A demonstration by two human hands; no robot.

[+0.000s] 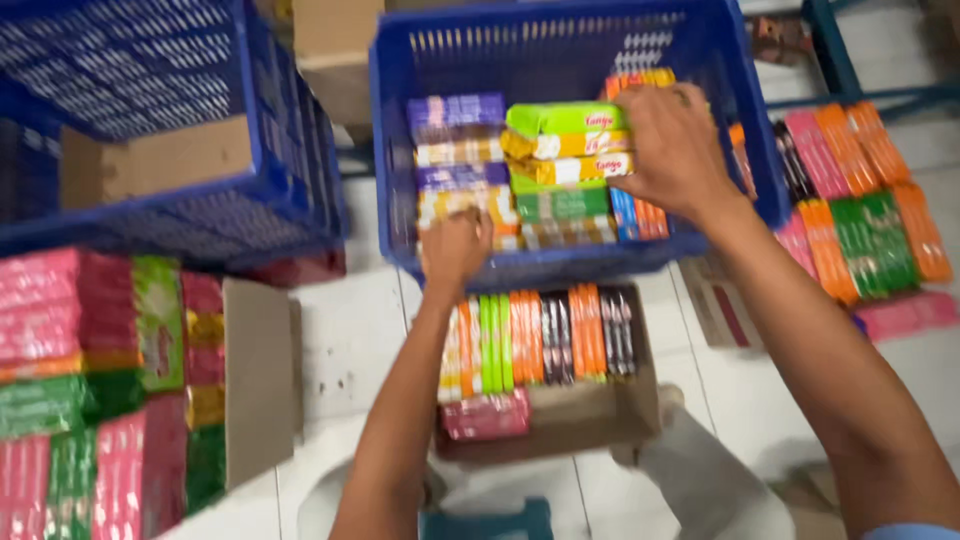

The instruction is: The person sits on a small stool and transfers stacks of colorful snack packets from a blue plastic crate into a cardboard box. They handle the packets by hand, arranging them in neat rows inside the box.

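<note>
Packets (pixel 566 150) (green, yellow and orange wrappers, stacked flat) are lying near the middle of the blue crate (pixel 745 130), and the right hand (pixel 672 150) is gripping their right end, fingers curled over the top of the stack. The left hand (pixel 455 247) is hovering at the crate's near wall, closed into a loose fist over the front row; whether it is pinching a packet cannot be told, since the frame is blurring there. Around the held stack, purple packets (pixel 457 112) are filling the left column and orange ones (pixel 640 215) are standing on edge to the right. Just in front of the crate, an open carton (pixel 590 415) is holding upright bars (pixel 535 338) in orange, green and dark wrappers, with a pink packet (pixel 487 415) lying across its front. To the left, a second carton (pixel 255 375) is holding pink and green packs (pixel 60 400), and behind it a second blue crate (pixel 290 170) is sitting tilted. To the right, more orange, pink and green packs (pixel 865 215) are lying on the pale floor (pixel 345 340).
</note>
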